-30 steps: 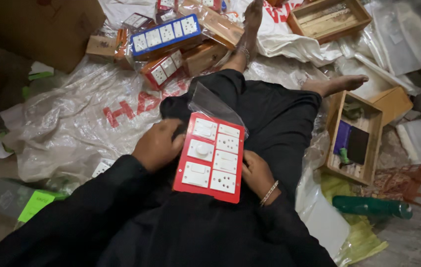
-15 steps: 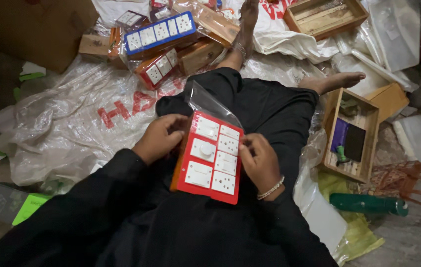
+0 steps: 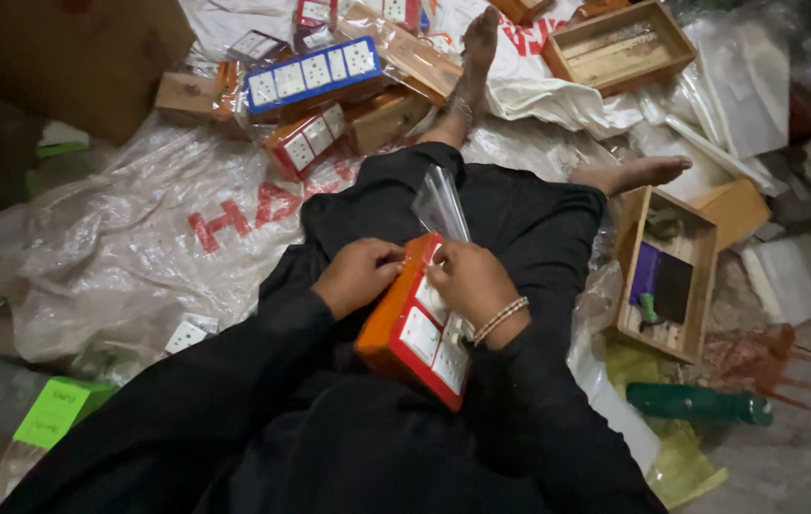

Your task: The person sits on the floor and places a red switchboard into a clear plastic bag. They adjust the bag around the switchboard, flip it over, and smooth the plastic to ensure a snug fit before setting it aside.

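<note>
On my lap, over black clothing, I hold a red switchboard box (image 3: 412,335) with white sockets and switches on its face, tilted onto its edge so an orange side shows. My left hand (image 3: 358,276) grips its upper left edge. My right hand (image 3: 470,279), with a bead bracelet at the wrist, rests on its top face near the upper end. A clear plastic bag (image 3: 440,204) stands up from the box's top end, between both hands.
Several more switchboard boxes lie ahead, one with a blue face (image 3: 310,74). A wooden box (image 3: 667,273) with small items sits right of my leg; another wooden box (image 3: 618,44) lies farther back. A green bottle (image 3: 697,403) lies at right. Crumpled plastic sheeting (image 3: 139,238) covers the floor left.
The red box has turned from face-up to tilted on its edge. Both hands shifted up to its top end by the plastic bag.
</note>
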